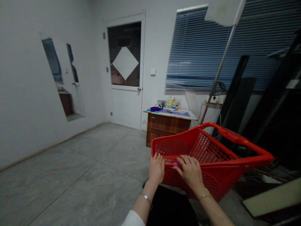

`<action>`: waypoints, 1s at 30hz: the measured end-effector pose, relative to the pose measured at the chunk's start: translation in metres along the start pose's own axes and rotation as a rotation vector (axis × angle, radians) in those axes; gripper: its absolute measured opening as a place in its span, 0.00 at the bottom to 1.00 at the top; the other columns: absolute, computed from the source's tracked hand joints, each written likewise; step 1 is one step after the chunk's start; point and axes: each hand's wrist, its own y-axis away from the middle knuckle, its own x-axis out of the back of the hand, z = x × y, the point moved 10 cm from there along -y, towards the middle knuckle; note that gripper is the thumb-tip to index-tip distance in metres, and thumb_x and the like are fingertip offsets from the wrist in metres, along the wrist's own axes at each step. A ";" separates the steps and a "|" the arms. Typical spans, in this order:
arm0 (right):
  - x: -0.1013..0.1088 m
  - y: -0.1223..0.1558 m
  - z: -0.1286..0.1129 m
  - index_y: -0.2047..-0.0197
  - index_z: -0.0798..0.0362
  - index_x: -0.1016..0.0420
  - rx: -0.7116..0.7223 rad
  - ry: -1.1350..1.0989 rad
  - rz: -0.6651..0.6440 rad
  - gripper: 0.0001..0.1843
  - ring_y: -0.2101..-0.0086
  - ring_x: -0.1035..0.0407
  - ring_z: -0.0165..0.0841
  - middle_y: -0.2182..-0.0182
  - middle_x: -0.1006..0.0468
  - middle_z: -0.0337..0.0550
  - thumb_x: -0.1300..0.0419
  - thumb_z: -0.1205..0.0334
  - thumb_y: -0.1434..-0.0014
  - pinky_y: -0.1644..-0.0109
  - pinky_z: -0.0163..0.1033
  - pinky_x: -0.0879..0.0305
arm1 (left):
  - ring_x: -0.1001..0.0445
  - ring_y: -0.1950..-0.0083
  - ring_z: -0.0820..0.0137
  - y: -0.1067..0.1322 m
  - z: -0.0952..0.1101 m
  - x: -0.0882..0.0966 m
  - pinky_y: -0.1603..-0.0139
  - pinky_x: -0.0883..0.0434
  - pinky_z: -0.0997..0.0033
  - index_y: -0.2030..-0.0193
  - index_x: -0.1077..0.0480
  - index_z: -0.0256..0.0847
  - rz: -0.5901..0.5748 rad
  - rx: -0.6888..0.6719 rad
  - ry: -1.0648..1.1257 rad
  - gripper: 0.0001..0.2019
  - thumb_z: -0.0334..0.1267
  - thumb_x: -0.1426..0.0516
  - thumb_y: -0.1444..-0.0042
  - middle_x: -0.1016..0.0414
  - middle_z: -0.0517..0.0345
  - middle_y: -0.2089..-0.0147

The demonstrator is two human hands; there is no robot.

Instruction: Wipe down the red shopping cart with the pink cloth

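Observation:
A red plastic shopping cart with lattice walls and a raised handle stands before me, slightly to the right. My left hand is closed over the rim at its near left corner. In my right hand is a crumpled pink cloth, pressed against the near rim. Most of the cloth is hidden under the fingers. Part of the cart's inside shows beyond my hands.
A wooden cabinet behind the cart bears a purple cloth and small bottles. A white door stands beyond it. Dark panels and a pale board are at the right. Grey floor spreads leftward.

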 end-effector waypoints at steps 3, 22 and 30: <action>0.001 0.004 0.003 0.51 0.46 0.24 0.031 -0.001 0.003 0.15 0.49 0.35 0.40 0.51 0.23 0.44 0.41 0.52 0.38 0.38 0.51 0.50 | 0.42 0.31 0.59 0.001 0.002 0.000 0.31 0.43 0.47 0.40 0.32 0.36 0.015 -0.007 -0.001 0.20 0.37 0.58 0.31 0.33 0.48 0.36; 0.004 -0.004 0.020 0.56 0.51 0.23 0.059 0.001 0.046 0.11 0.60 0.31 0.32 0.60 0.21 0.43 0.47 0.62 0.34 0.50 0.40 0.44 | 0.43 0.30 0.58 0.001 0.001 -0.001 0.32 0.40 0.48 0.40 0.33 0.34 0.100 -0.066 -0.035 0.20 0.37 0.58 0.30 0.32 0.47 0.36; -0.003 -0.014 -0.016 0.58 0.52 0.24 -0.026 0.051 0.044 0.11 0.62 0.32 0.33 0.64 0.22 0.43 0.47 0.62 0.35 0.53 0.41 0.44 | 0.53 0.27 0.55 0.004 0.010 0.002 0.32 0.41 0.42 0.41 0.32 0.33 0.173 -0.102 -0.025 0.18 0.33 0.56 0.32 0.35 0.46 0.34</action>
